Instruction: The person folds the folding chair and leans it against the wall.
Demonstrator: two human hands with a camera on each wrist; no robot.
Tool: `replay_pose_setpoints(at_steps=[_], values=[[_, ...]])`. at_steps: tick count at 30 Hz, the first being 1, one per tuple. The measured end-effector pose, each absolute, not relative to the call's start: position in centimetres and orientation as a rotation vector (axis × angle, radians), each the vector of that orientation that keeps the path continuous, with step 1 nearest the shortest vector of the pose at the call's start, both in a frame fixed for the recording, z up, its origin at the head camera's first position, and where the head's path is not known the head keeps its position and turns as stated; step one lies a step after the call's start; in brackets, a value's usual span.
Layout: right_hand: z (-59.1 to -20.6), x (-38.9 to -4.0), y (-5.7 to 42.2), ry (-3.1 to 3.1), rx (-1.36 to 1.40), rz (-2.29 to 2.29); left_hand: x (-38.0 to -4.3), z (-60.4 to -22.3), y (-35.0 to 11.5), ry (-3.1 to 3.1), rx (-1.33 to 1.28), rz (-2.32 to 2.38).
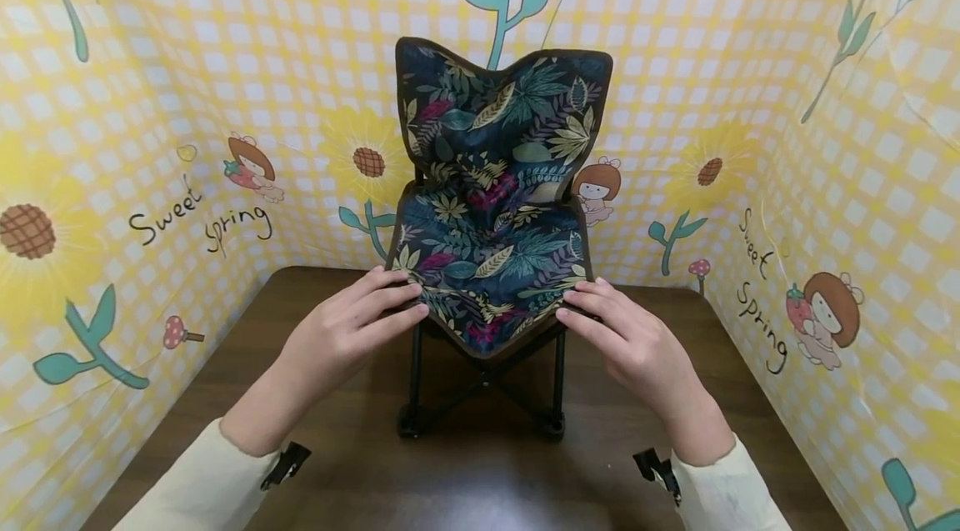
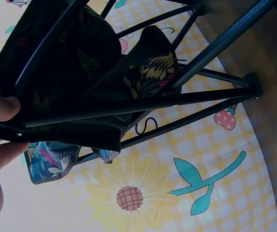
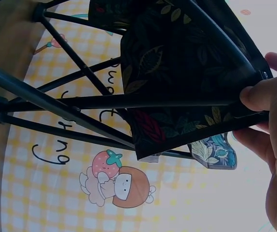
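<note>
A small folding chair (image 1: 487, 247) with dark leaf-patterned fabric stands unfolded on the brown table, its backrest at the far side. My left hand (image 1: 352, 318) grips the front left corner of the seat, fingers over the fabric. In the left wrist view the thumb (image 2: 6, 107) presses by the end of a black leg tube. My right hand (image 1: 633, 339) holds the front right corner the same way, its thumb (image 3: 256, 96) under the seat beside a tube end in the right wrist view. The seat fabric sags between the hands, and crossed black legs (image 1: 486, 383) show below.
The brown tabletop (image 1: 337, 464) spreads around the chair's feet. A yellow checked cloth (image 1: 292, 56) with sunflowers and cartoon figures hangs behind the table and along both sides. Black clips (image 1: 285, 464) sit at the cuffs of the pale sleeves.
</note>
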State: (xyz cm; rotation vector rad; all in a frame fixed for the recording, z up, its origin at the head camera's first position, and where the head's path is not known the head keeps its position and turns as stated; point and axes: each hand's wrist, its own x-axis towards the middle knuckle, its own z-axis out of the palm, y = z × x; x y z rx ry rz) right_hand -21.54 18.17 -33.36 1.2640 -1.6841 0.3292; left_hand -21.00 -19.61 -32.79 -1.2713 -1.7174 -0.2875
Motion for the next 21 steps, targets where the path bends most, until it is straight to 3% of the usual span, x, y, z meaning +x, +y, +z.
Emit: replay_pose_setpoints(at_steps=[21], values=[[-31.8,-21.5,16.8,-1.676,1.253,0.356,-20.6,-31.5,-18.1,-1.728,-1.233,-0.309]])
